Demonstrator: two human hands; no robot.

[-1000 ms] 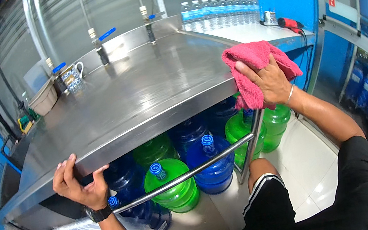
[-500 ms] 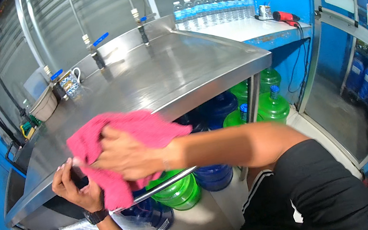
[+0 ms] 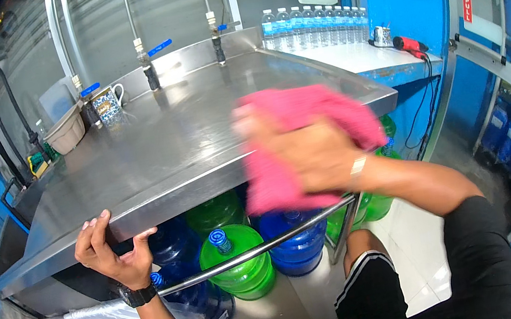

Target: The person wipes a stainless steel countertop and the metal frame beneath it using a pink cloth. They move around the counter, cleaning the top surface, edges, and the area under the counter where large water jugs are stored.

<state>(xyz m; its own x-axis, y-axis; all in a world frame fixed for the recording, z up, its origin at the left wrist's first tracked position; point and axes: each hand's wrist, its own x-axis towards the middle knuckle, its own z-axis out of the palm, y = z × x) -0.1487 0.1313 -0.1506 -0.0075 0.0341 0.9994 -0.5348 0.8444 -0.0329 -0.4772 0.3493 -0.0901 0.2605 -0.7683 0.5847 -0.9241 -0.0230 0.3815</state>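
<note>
My right hand (image 3: 319,157), blurred by motion, presses a pink cloth (image 3: 346,114) against the front edge of the stainless steel counter (image 3: 159,148). The cloth spreads out around the hand and hangs below the edge, hiding part of it. Farther left, my left hand (image 3: 120,260) rests at the counter's front edge, its fingertips over the rim and its thumb spread apart. It holds nothing loose.
Taps with blue levers (image 3: 148,66) line the counter's back. A patterned mug (image 3: 106,107) and a beige basin (image 3: 66,136) stand at the left. Beneath are green (image 3: 241,273) and blue water jugs (image 3: 301,250) behind a metal rail (image 3: 251,255). Small bottles (image 3: 314,24) stand on a white shelf.
My right hand has swept the pink cloth from beside my left hand to the right along the counter's front edge. The left hand has stayed at the edge, its thumb now spread in view.
</note>
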